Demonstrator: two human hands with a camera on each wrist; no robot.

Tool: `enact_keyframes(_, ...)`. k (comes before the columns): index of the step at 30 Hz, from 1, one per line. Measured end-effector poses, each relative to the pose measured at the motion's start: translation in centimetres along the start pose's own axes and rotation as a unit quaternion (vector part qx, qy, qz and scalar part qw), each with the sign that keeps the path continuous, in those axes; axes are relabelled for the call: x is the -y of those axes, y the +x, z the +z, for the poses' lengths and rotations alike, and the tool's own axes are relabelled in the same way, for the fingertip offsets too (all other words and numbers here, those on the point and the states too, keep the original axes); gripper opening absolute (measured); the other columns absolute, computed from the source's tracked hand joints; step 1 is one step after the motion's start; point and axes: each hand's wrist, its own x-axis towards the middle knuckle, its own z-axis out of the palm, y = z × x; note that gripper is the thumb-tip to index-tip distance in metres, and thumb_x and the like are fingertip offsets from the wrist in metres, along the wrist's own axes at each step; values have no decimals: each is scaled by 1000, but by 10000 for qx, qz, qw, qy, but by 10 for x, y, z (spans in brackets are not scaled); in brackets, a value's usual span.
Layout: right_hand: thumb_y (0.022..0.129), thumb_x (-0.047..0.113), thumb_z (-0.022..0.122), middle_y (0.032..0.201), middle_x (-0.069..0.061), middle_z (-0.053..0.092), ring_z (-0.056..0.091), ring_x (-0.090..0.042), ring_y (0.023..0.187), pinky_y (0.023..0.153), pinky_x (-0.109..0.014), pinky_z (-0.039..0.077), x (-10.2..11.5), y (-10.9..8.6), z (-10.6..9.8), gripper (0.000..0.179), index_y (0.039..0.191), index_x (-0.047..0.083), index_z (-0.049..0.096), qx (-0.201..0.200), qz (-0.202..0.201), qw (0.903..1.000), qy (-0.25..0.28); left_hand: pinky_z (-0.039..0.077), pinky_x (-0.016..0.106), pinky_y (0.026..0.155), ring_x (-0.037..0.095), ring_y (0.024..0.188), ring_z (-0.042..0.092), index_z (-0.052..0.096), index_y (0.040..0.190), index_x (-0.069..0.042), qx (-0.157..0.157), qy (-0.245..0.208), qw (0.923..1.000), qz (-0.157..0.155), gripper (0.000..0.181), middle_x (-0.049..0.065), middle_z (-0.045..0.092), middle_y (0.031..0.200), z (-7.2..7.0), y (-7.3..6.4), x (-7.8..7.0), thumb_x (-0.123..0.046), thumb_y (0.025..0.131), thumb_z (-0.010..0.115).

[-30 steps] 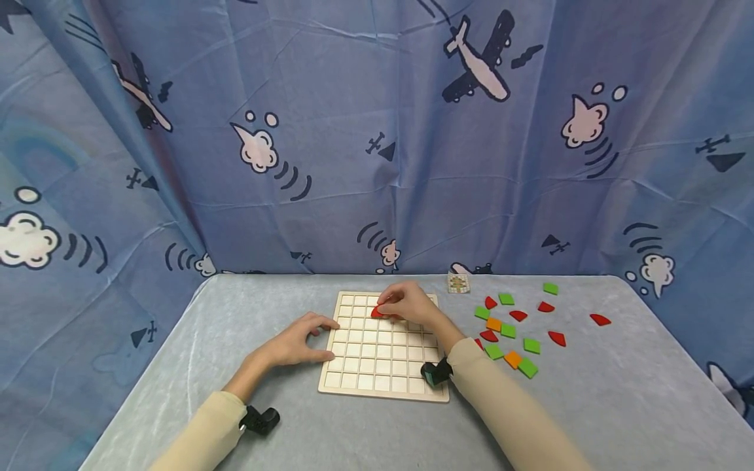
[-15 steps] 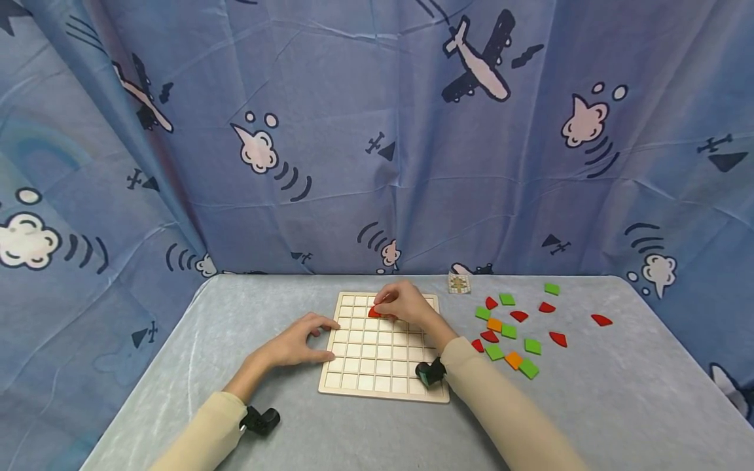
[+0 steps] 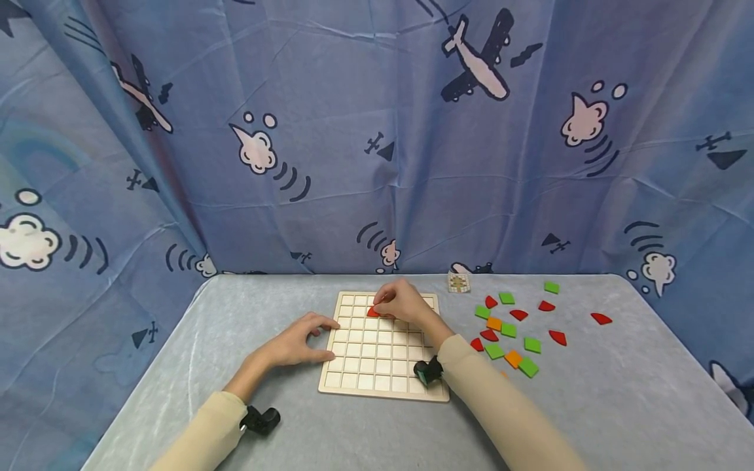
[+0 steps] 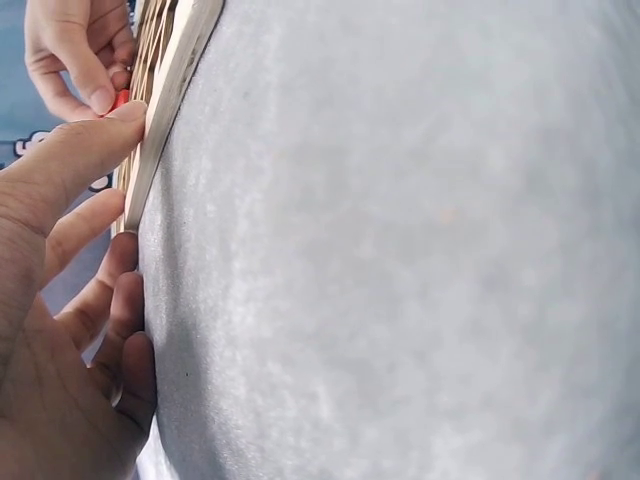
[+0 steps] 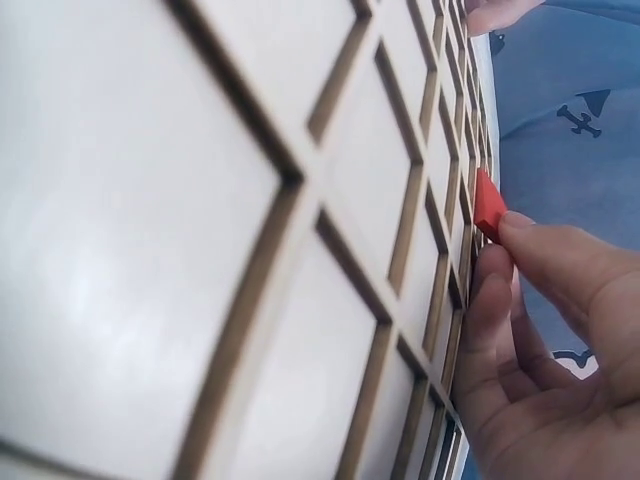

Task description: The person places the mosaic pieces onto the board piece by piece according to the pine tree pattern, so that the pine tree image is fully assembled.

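A pale wooden grid board point(image 3: 383, 351) lies flat on the table, divided into square cells by raised strips. At its far rows, my right hand point(image 3: 406, 305) pinches a red quarter-circle tile point(image 3: 372, 312) between thumb and fingers. In the right wrist view the tile point(image 5: 488, 205) sits right against the grid strips, its near end under the thumb. My left hand point(image 3: 299, 341) rests at the board's left edge, thumb and fingers spread apart. Seen from the left wrist, the thumb point(image 4: 95, 145) touches the board's rim point(image 4: 165, 120).
Several red tiles point(image 3: 557, 338), green tiles point(image 3: 528, 367) and orange tiles point(image 3: 513, 359) lie scattered right of the board. A small card with a gridded pattern point(image 3: 459, 283) lies behind them near the back edge. A blue patterned curtain point(image 3: 330, 131) hangs behind the grey table point(image 3: 265, 294).
My right hand has shifted slightly left over the far rows, carrying the red tile with it. The left hand has stayed at the board's edge.
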Motion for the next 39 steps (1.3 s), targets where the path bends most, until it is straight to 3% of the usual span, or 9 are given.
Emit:
enact_keyframes(11,86,-1,77,64,-4,65,55,-14,50,53,-27,46,2,-2,0,8,81,4,75,-16,-230,9997,30,43,49,95,28,109,53,63,134,-12,-8,2,10000,-19,55,7,54,127,1,0,1,-28,86,84)
enact_keyframes(20,87,0,78,64,-7,64,54,-16,51,56,-28,46,1,1,1,5,84,1,75,-13,-56,9999,-102,43,50,96,28,109,53,63,134,-12,-14,-70,10000,-13,55,8,53,129,1,-1,2,-28,86,84)
enact_keyframes(27,87,0,78,66,-7,65,54,-17,53,54,-27,45,1,-1,-1,4,87,-1,74,71,87,9999,116,43,49,95,28,109,53,63,135,-11,-9,-10,10000,-31,56,7,54,127,2,0,3,-29,86,85)
enact_keyframes(34,90,-1,74,78,-11,68,57,-28,60,56,-33,48,5,-8,-15,6,95,-5,75,188,-66,9988,453,43,50,96,29,110,52,62,135,-12,35,-47,10000,-42,56,7,54,128,1,0,1,-28,87,84)
enact_keyframes(39,92,0,73,89,-9,70,62,-35,71,63,-39,53,0,-17,-33,9,98,-5,75,226,-334,9988,260,43,50,96,29,110,53,62,135,-11,28,-48,10000,-27,56,7,54,128,1,0,2,-29,87,84)
